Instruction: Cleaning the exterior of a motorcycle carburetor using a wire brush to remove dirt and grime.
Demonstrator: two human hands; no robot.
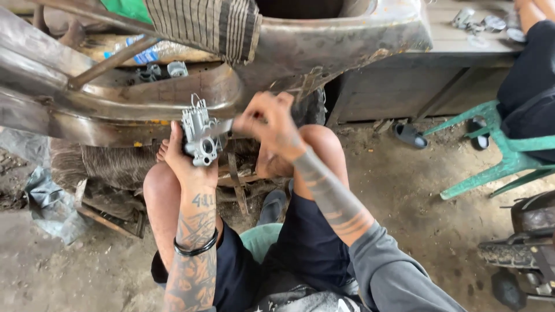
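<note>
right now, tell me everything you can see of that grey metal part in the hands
The grey metal part looks like a cast piece, dull silver with small ports, bosses and one round bore near its lower end. Thin wire loops stick up from its top. It is held up in front of the knees, below the worn metal frame. The left hand grips it from beneath and behind. The right hand holds a slim tool against its right side; the tip is hard to make out.

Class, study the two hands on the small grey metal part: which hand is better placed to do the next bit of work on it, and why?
Probably the right hand: it is closed on a slim tool whose tip meets the grey metal part. The left hand is fully occupied gripping and steadying that part from below.
</note>
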